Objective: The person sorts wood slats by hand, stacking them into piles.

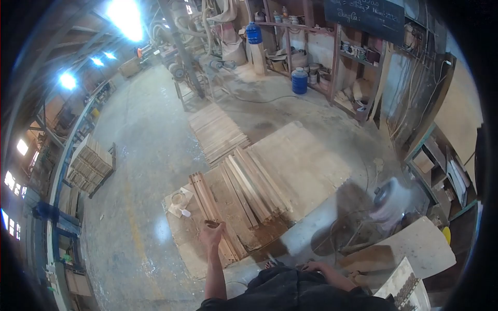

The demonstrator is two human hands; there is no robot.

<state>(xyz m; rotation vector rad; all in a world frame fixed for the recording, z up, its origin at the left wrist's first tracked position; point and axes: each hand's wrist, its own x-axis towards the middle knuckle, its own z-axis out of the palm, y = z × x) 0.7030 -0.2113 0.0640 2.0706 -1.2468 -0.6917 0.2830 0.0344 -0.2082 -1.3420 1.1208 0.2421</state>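
My left hand (pixel 211 236) is closed around a small brown block-like piece (pixel 211 224), over a bundle of long wooden strips (pixel 205 199). The fingers hide most of that piece, so I cannot tell what it is. The strips lie side by side on a large tan board (pixel 306 158). To their right, more long strips (pixel 254 186) are spread out, some paler than others. My right hand (pixel 314 266) rests on my dark clothing with its fingers laid out, holding nothing. Left of the strips, a round tan dish (pixel 179 199) sits beside a small white object (pixel 185 213).
Beyond the board lies a layer of wooden slats (pixel 218 132). A stack of wood (pixel 91 163) stands at the left. A fan (pixel 389 197) and a pale panel (pixel 410 246) are at my right. Blue water jugs (pixel 299 81) stand near the back shelves.
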